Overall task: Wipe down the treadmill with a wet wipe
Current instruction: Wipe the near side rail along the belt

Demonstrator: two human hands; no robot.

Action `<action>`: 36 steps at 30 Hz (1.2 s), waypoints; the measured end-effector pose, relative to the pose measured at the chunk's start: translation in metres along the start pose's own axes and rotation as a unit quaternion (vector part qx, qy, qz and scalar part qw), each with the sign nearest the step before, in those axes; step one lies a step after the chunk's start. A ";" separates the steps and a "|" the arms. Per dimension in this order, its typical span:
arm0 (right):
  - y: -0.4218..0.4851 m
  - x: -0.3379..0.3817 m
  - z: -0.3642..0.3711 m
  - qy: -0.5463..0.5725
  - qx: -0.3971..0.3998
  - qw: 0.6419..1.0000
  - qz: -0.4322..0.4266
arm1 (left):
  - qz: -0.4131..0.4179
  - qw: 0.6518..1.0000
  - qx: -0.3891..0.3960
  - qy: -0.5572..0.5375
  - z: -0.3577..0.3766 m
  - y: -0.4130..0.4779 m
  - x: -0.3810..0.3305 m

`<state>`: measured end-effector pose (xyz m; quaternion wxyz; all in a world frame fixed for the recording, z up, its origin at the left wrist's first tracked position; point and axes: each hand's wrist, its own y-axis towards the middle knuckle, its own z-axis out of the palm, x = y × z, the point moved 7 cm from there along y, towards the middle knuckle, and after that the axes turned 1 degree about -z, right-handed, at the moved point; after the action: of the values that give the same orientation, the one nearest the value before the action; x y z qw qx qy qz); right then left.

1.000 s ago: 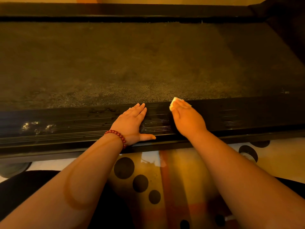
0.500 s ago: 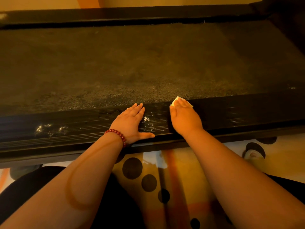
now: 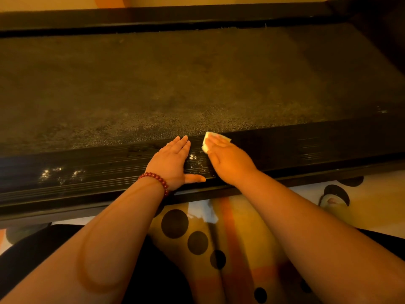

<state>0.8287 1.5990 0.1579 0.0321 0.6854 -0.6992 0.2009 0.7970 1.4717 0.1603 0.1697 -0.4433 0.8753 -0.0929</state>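
Fingers [image 3: 219, 142] of the right hand [image 3: 228, 160] lie straight and close together on top of the wet wipe [image 3: 205, 147], pressing it flat against the treadmill [image 3: 328, 141] where the near side rail [image 3: 98, 170] meets the belt [image 3: 197, 84]. Since half a second ago this hand and the wipe have slid leftward along the rail, so the gap to the left hand [image 3: 173, 161] is narrower; only a short stretch of rail now shows between them. The left hand has stayed where it was, palm down on the rail, its fingers [image 3: 183, 142] straight and together, tips at the belt's edge, thumb stretched out sideways along the rail's near lip. It holds nothing.

The wipe is a small pale folded pad, soft-edged, showing past the fingertips and at the thumb side of the right hand. The rail is glossy black with fine lengthwise ridges, and wet glints sit on it between the hands and further left. The belt is matt, dark and finely grained, with a dull, mottled look. A bracelet [image 3: 156, 179] of round dark-red beads circles the left wrist. Below the treadmill lies a rug [image 3: 241, 233] patterned with black dots and an orange stripe on a yellowish ground.
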 end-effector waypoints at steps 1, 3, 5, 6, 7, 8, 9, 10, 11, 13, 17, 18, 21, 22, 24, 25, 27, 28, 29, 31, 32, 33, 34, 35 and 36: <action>-0.004 0.004 0.001 -0.004 0.013 0.999 -0.029 | 0.000 1.000 0.001 0.001 0.000 0.000 0.000; -0.007 -0.005 -0.001 -0.002 0.018 0.999 -0.027 | 0.000 1.000 0.003 0.004 0.000 0.000 -0.001; -0.004 -0.021 -0.008 0.004 0.003 1.000 0.030 | -0.002 1.000 0.004 0.005 -0.001 0.001 -0.001; -0.002 -0.026 -0.011 0.002 -0.012 0.998 0.059 | -0.003 1.000 0.006 0.007 -0.001 0.001 -0.001; -0.001 -0.025 -0.012 0.000 -0.031 0.996 0.078 | -0.003 1.000 0.007 0.009 -0.001 0.001 -0.001; 0.000 -0.020 -0.012 0.000 -0.040 0.996 0.082 | -0.002 1.000 0.008 0.012 -0.001 0.001 -0.002; 0.001 -0.010 -0.009 0.000 -0.035 0.997 0.064 | 0.000 1.000 0.009 0.015 -0.001 0.001 -0.002; 0.000 0.001 -0.004 0.001 -0.018 0.999 0.032 | 0.002 1.000 0.009 0.017 -0.001 0.001 -0.003; -0.002 0.009 0.002 0.001 0.000 1.000 -0.002 | 0.003 1.000 0.008 0.018 -0.002 0.000 -0.004; -0.005 0.006 0.003 0.007 0.018 1.000 -0.021 | 0.003 1.000 0.009 0.019 -0.002 -0.001 -0.004; -0.004 -0.035 -0.015 0.012 -0.013 0.996 0.091 | -0.001 1.000 0.015 0.021 -0.003 0.000 -0.004; -0.006 -0.035 -0.016 0.011 -0.021 0.995 0.096 | -0.001 1.000 0.017 0.022 -0.003 0.000 -0.004; -0.015 -0.010 -0.008 0.011 0.009 1.000 0.007 | -0.001 1.000 0.018 0.026 -0.002 -0.001 -0.004; -0.019 -0.003 -0.003 0.008 0.025 0.999 -0.028 | -0.002 0.999 0.018 0.026 -0.002 -0.001 -0.004; -0.024 -0.006 -0.002 0.004 0.026 0.999 -0.046 | -0.003 0.999 0.016 0.029 -0.001 -0.002 -0.004; -0.024 -0.014 -0.004 0.006 0.020 0.999 -0.029 | -0.002 0.999 0.016 0.033 -0.002 -0.002 -0.004; -0.022 -0.033 -0.009 -0.004 0.013 0.999 0.034 | -0.002 0.999 0.015 0.035 -0.002 -0.003 -0.005; -0.020 -0.040 -0.011 -0.014 0.011 0.998 0.065 | -0.003 0.999 0.013 0.036 -0.003 -0.004 -0.005; -0.018 -0.043 -0.013 -0.023 0.004 0.996 0.089 | -0.003 0.999 0.010 0.038 -0.003 -0.004 -0.005; -0.017 -0.034 -0.012 -0.018 -0.008 0.995 0.098 | 0.002 0.999 0.004 0.045 -0.004 -0.005 -0.006; -0.018 -0.025 -0.008 -0.012 -0.005 0.997 0.075 | 0.004 0.999 0.002 0.048 -0.004 -0.006 -0.007; -0.020 -0.014 -0.003 -0.008 0.005 0.999 0.039 | 0.005 0.999 0.001 0.049 -0.004 -0.006 -0.007; -0.024 -0.006 0.002 -0.010 0.014 1.000 0.003 | 0.006 0.999 0.001 0.049 -0.004 -0.007 -0.007; -0.029 -0.002 0.003 -0.011 0.020 0.999 -0.022 | 0.006 0.999 0.002 0.047 -0.004 -0.008 -0.007; -0.032 -0.005 0.001 -0.010 0.022 0.999 -0.029 | 0.007 0.999 0.003 0.045 -0.003 -0.009 -0.007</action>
<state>0.8604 1.6041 0.1629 0.0160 0.7081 -0.6746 0.2079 0.8063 1.4726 0.1673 0.1320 -0.4321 0.8847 -0.1144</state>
